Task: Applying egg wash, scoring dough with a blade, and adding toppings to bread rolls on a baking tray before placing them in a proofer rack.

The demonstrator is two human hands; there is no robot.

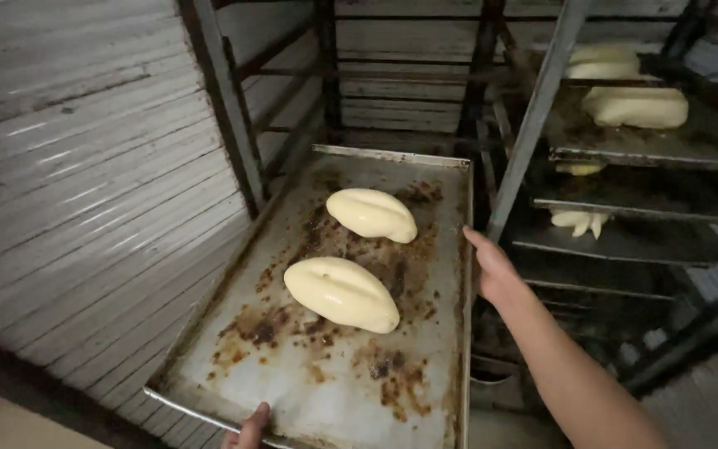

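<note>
A large stained metal baking tray [334, 382] is half inside a dark metal rack [226, 108]. Two pale raw dough loaves lie on it: one nearer me [341, 293], one farther back [371, 214]. My left hand [248, 428] grips the tray's near edge at the bottom of the view, with only the thumb and part of the hand showing. My right hand [492, 266] holds the tray's right rim, with the arm stretched forward.
A second rack [542, 100] on the right holds several dark trays [650, 154], some with pale dough pieces [635, 106]. A corrugated metal wall [76, 166] runs along the left. Rack uprights flank the tray on both sides.
</note>
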